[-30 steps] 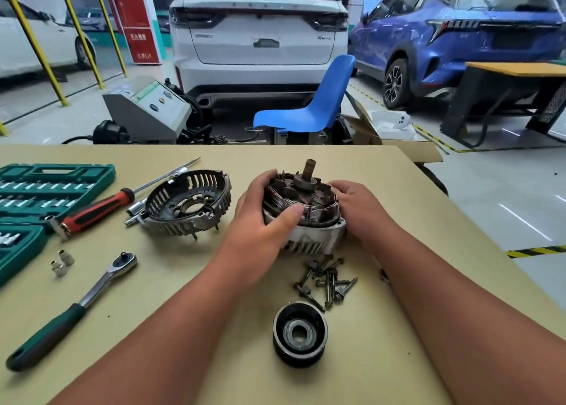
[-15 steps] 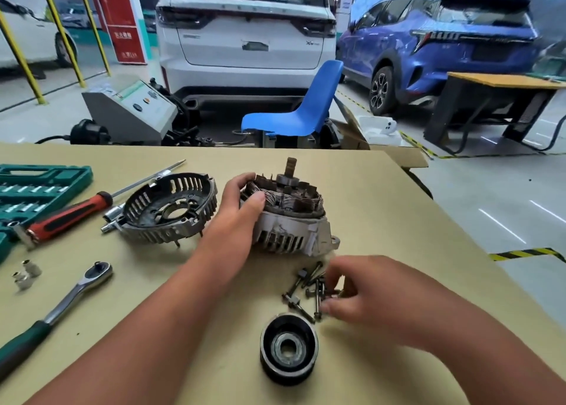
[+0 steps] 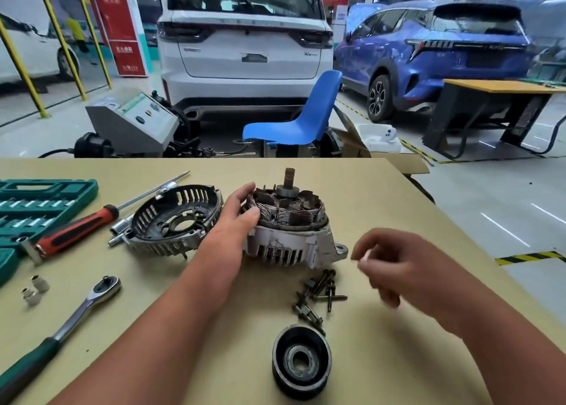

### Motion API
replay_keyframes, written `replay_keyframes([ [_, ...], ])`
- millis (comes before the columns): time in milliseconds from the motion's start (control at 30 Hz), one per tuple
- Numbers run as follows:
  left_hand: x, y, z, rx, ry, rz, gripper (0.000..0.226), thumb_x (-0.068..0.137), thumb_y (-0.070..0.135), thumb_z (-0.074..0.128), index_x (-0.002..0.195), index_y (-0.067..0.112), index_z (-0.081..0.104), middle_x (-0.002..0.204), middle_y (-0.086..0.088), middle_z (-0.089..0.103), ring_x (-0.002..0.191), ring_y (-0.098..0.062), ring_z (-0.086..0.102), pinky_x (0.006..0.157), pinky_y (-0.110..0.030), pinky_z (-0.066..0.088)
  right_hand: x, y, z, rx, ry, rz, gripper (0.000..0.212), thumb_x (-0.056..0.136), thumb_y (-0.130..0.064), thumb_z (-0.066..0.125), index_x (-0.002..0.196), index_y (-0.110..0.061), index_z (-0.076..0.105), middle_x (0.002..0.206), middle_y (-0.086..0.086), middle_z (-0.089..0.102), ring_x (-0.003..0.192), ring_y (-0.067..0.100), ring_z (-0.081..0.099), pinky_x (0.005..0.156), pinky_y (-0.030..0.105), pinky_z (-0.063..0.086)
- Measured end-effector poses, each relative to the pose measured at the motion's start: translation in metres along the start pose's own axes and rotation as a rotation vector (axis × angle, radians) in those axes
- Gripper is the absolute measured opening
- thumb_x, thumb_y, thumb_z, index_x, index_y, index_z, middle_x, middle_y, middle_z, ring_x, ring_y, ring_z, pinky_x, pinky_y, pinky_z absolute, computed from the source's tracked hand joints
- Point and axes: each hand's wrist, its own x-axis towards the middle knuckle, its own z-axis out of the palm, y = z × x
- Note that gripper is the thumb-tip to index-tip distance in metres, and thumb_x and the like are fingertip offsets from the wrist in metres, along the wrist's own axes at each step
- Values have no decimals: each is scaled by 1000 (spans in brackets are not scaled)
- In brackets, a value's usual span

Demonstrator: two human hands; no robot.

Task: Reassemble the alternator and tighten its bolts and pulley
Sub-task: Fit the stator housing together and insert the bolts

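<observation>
Your right hand (image 3: 395, 267) has lifted off the bolts (image 3: 318, 294) and now hovers right of centre, blurred, so you cannot tell whether its fingers pinch anything. Your left hand (image 3: 235, 218) clasps the alternator (image 3: 291, 230) with curled fingers, mid-frame on the desk (image 3: 352, 190), shaft up.
</observation>
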Motion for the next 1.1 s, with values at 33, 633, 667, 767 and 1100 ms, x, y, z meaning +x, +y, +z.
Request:
replay_keyframes([
  [33,1,-2,-3,-7,-19,4,59,87,59,59,146,59,50,155,-2,56,145,-31,51,123,-59,30,2,0,-5,156,43,2,17,95,-11,66,87,-21,77,64,4,60,53,18,56,50,30,47],
  [633,-11,8,16,213,16,226,39,86,63,61,122,50,59,115,25,72,100,1,73,81,-19,59,55,-21,17,647,-54,-294,10,89,-15,64,80,-17,60,50,5,46,41,22,44,42,24,39],
  [667,-9,9,18,201,25,214,38,86,63,61,121,50,59,114,21,73,100,-3,74,86,-30,60,56,-19,17,671,-66,-291,12,90,-13,62,80,-17,59,50,5,46,42,22,45,43,24,39],
  [767,-4,11,20,108,32,174,38,84,55,60,121,46,61,112,5,76,106,-23,76,96,-62,56,56,-16,14,682,-62,-292,13,89,-10,58,78,-16,57,50,5,43,43,22,46,43,25,40],
  [1100,-10,4,27,-225,85,167,38,76,21,60,113,28,67,114,-10,70,98,-38,74,84,-56,61,46,-14,12,376,-116,-428,14,89,-21,70,81,-16,59,53,10,58,45,28,55,51,37,48],
])
